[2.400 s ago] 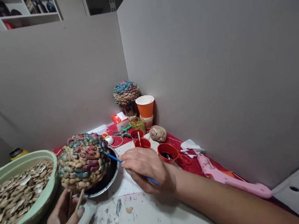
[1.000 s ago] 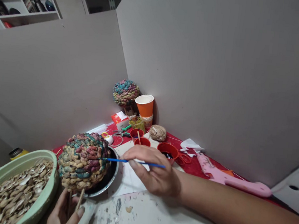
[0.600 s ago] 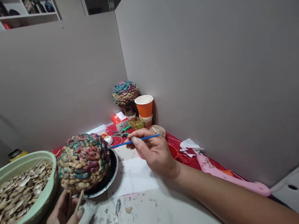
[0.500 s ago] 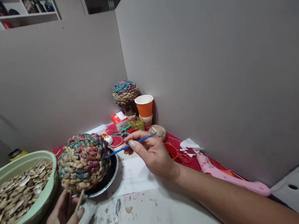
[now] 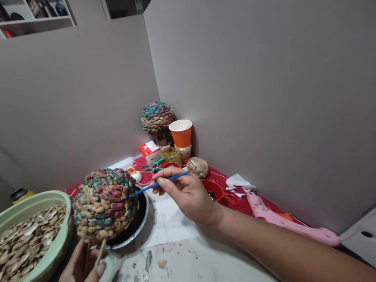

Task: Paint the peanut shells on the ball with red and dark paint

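At lower left, the left hand [image 5: 80, 269] grasped sticks [image 5: 101, 250] beneath the painted ball [image 5: 104, 204]; the right hand [image 5: 191, 199] pinched a brush [image 5: 144, 190] at its side. A slack left grip might have let it tip, skewing strokes.

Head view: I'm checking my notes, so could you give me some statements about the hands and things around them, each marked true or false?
1. The left hand holds sticks beneath a painted ball. True.
2. The right hand holds a blue brush. True.
3. The right hand reaches into a basket. False: it is beside the painted ball, with the brush tip at the ball.
4. The green basket holds shells. True.
5. All the cups are tipped over. False: the orange cup stands upright.
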Demonstrator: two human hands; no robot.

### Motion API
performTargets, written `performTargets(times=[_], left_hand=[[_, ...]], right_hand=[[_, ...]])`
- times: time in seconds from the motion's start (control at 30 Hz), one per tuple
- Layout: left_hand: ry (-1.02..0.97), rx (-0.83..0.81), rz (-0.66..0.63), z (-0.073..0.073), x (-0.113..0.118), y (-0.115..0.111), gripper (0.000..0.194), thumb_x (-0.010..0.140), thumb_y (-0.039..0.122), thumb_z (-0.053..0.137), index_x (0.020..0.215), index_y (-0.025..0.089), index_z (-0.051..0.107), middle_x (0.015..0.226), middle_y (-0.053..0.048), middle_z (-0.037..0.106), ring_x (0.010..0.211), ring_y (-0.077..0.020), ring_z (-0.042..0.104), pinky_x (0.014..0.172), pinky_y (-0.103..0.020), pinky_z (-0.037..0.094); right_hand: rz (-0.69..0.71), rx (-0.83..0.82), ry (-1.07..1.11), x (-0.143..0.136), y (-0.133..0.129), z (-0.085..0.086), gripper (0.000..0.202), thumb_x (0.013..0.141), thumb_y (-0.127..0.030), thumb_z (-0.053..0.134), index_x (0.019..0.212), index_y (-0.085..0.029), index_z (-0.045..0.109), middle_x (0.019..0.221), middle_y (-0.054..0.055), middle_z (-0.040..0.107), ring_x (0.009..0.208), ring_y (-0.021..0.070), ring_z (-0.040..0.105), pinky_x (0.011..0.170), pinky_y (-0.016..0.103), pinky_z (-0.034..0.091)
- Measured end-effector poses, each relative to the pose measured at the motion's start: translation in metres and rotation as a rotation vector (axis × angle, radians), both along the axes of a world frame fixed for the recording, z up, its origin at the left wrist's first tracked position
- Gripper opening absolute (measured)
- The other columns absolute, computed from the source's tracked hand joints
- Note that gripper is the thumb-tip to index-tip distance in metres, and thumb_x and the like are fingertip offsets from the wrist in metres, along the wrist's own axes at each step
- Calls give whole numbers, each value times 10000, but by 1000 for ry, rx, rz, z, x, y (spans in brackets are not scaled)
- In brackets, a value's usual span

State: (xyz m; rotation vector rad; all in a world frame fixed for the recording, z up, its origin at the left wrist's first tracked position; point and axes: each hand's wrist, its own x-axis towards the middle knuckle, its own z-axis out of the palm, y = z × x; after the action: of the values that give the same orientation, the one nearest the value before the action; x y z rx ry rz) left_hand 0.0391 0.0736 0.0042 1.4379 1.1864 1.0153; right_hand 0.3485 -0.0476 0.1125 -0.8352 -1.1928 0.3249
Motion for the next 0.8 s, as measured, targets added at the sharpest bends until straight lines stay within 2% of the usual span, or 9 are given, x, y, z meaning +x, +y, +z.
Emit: performTargets(times=[0.1, 0.23, 0.33, 0.47, 0.63, 0.8], left_hand=[[6, -3, 11, 1, 0, 0, 1213, 471, 706, 858, 1451, 133, 430, 1270, -189, 682, 1218, -436, 613, 1085, -533, 455], [-1, -13, 21, 1, 0, -1, 1152, 488, 667, 874, 1445, 168, 471, 1160, -135, 746, 1210, -401, 640, 1083, -482, 474], [0, -20, 21, 3, 0, -1, 1183, 486, 678, 869, 1461, 150, 457, 1116, -139, 763, 1218, -406, 637, 1093, -495, 464], [-2, -26, 16, 8, 2, -5, 1217, 470, 685, 872, 1470, 140, 443, 1081, -137, 770, 1224, -408, 631, 1095, -493, 461], [-21, -19, 16, 12, 5, -8, 1161, 464, 662, 887, 1433, 152, 502, 1063, -127, 777, 1219, -408, 634, 1102, -490, 455], [-9, -21, 19, 10, 5, -7, 1217, 466, 679, 878, 1459, 119, 451, 1029, -139, 775, 1236, -422, 617, 1114, -515, 434]], right_hand=[[-51, 28, 16, 3, 1, 0, 242, 944, -375, 628, 929, -151, 716, 923, 60, 725, 711, 113, 715, 676, 257, 627], [-73, 34, 6, 3, -1, 0, 253, 957, -380, 608, 952, -147, 705, 915, 61, 731, 703, 112, 724, 655, 245, 632], [-67, 26, -49, 0, -1, 1, 245, 956, -366, 607, 946, -145, 714, 866, 57, 748, 659, 114, 721, 609, 239, 631], [-163, 57, -110, 2, 1, 2, 218, 963, -302, 596, 881, -150, 728, 887, 65, 748, 697, 116, 714, 630, 240, 624], [-290, 155, -222, 6, -2, 4, 173, 973, -191, 566, 903, -150, 719, 927, 87, 755, 791, 138, 727, 715, 277, 629], [-277, 332, -465, -4, -12, 4, 150, 923, -93, 583, 1018, -121, 697, 892, 104, 771, 822, 166, 738, 762, 316, 629]])
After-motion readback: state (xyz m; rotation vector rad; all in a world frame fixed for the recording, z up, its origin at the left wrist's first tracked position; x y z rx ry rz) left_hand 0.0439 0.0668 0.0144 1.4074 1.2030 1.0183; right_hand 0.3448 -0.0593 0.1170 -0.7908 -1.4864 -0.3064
